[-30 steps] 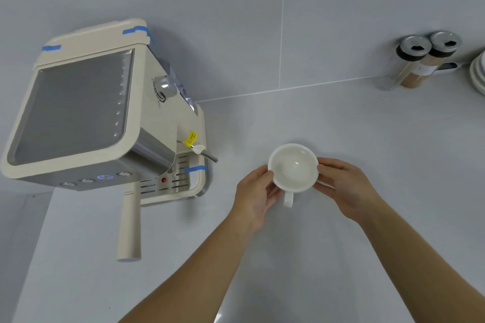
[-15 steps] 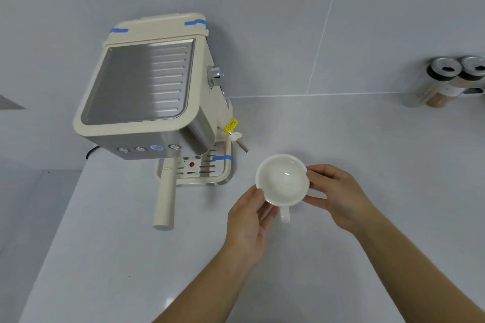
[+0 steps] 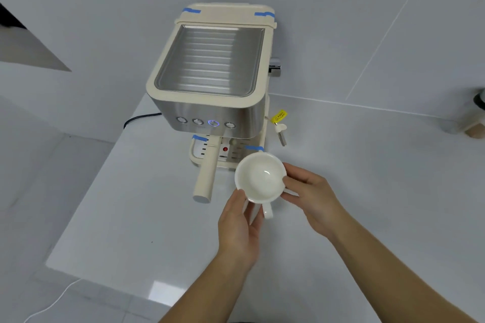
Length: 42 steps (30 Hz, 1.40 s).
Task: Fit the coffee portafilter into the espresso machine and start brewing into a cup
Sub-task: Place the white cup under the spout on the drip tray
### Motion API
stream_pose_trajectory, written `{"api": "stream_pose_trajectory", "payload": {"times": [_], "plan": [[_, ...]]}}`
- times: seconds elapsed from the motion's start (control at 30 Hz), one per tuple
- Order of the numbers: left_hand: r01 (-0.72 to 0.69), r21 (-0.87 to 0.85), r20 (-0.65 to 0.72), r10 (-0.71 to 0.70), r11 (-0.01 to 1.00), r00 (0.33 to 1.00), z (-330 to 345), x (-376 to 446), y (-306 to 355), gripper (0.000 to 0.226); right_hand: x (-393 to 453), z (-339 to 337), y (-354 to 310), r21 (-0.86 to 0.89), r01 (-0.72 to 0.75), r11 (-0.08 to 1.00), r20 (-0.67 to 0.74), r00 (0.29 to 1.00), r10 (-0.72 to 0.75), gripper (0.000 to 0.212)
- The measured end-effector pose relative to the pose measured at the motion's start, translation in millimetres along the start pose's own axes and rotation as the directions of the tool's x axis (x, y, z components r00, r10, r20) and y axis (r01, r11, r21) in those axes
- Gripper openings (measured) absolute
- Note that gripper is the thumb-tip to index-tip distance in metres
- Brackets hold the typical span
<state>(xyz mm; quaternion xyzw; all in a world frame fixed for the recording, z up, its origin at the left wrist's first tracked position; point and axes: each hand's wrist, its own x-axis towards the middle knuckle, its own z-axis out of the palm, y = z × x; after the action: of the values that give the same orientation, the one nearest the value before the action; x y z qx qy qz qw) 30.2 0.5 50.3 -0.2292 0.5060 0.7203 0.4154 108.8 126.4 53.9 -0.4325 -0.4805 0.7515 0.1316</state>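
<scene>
A cream and steel espresso machine (image 3: 210, 81) stands at the back of the white counter. Its portafilter sits under the front panel, and the cream portafilter handle (image 3: 207, 173) sticks out toward me. One of the front buttons (image 3: 213, 123) glows blue. An empty white cup (image 3: 258, 178) is held just in front of the drip tray (image 3: 196, 151), its small handle pointing toward me. My left hand (image 3: 240, 228) grips the cup's near left side. My right hand (image 3: 312, 194) grips its right rim.
A steam wand (image 3: 280, 134) with a yellow tag hangs at the machine's right side. A black power cord (image 3: 139, 118) runs off behind the machine on the left. Jars (image 3: 472, 120) stand at the far right edge. The counter's edge (image 3: 78, 217) drops off on the left.
Both hands have carried the cup left toward the machine, right up to the drip tray. My view has swung left, so the machine now faces me near the centre.
</scene>
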Motion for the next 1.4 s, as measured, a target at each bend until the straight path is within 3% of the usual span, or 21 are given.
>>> {"api": "stream_pose_trajectory", "payload": {"times": [0.17,0.4,0.67,0.87,1.1,1.23,1.4], "plan": [[-0.034,-0.107,-0.039,0.030,0.994,0.999,3.2,7.5,7.5,0.031,15.2,24.2,1.4,-0.011,0.021,1.000,-0.105,0.994,-0.023,0.022],[-0.111,-0.149,-0.059,0.103,0.983,0.993,15.3,10.0,10.9,0.026,29.1,34.5,2.9,-0.158,0.091,0.983,-0.014,0.995,-0.095,0.045],[-0.173,-0.168,-0.107,0.156,0.971,0.982,21.7,18.8,11.3,0.027,43.0,41.6,7.0,-0.157,0.085,0.984,-0.089,0.991,-0.100,0.028],[-0.214,-0.212,-0.150,0.184,0.954,0.971,26.8,28.3,12.1,0.031,50.5,49.1,7.3,-0.215,0.125,0.969,-0.083,0.986,-0.146,0.033],[-0.214,-0.189,-0.074,0.203,0.958,0.976,29.0,27.4,15.1,0.030,48.4,48.8,7.9,-0.139,0.166,0.976,0.011,0.986,-0.166,0.041],[-0.212,-0.142,-0.053,0.207,0.967,0.977,24.6,17.5,11.6,0.031,47.2,47.8,11.3,-0.096,0.175,0.980,-0.001,0.984,-0.176,0.040],[-0.239,-0.085,-0.016,0.238,0.967,0.971,25.5,17.0,5.4,0.034,49.1,48.4,9.4,-0.047,0.174,0.984,0.080,0.982,-0.170,0.035]]}}
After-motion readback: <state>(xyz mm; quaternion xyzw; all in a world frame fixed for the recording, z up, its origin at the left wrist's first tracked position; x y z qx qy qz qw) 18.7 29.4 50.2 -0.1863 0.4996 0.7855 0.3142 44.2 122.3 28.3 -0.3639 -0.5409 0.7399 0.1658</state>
